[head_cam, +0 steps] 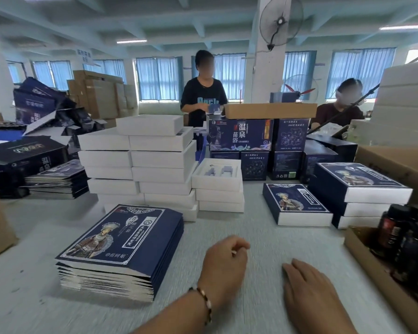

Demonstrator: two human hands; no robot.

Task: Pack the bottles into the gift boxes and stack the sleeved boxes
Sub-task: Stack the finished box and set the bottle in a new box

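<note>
Two empty hands hover over the table, left (223,263) loosely curled, right (309,288) flat and nearer the bottles (405,239) boxed at right.

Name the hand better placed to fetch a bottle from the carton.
Right. The right hand lies flat and empty, closest to the bottles in the carton at right; the left hand sits farther off.

Workroom interior: pale coffered concrete ceiling (155,18) with fluorescent tube lights (131,41); white square pillar (270,68) bearing a round wire-caged wall fan (281,20). Far wall: row of windows with blue vertical blinds (158,78), daylight behind.
</note>
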